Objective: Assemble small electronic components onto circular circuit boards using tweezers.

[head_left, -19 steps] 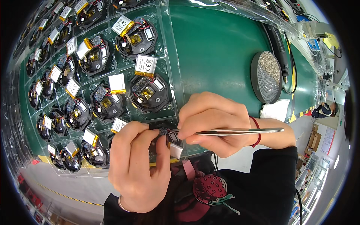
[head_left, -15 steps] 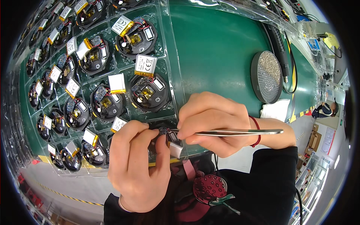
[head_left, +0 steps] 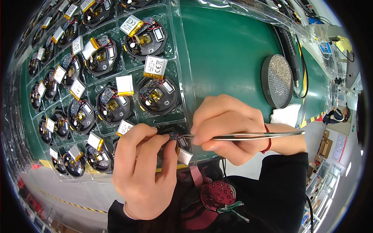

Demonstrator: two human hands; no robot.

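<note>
My left hand (head_left: 145, 174) is closed, thumb and forefinger pinching the edge of a small dark circuit board (head_left: 173, 136). A pair of metal tweezers (head_left: 264, 135) lies in the closed fingers of my right hand (head_left: 231, 130). The tweezers' tips point left and reach the board; whether they grip anything there is too small to tell. Under my fingers is a round black housing (head_left: 184, 142), largely hidden by my left hand. Beside it a silver pouch battery (head_left: 185, 156) rests near the tray's front edge.
A clear plastic tray (head_left: 185, 93) holds several round black housings (head_left: 158, 96) with batteries and boards. On the green mat (head_left: 225, 50) stand a round dark dish of small metal pieces (head_left: 276, 80), a corded black tool (head_left: 288, 50) and a white cloth (head_left: 285, 115). Another person (head_left: 336, 115) is far right.
My right hand and the tweezers have moved slightly right. The tray with its housings has shifted a little to the right too. My left hand keeps its pinch on the board.
</note>
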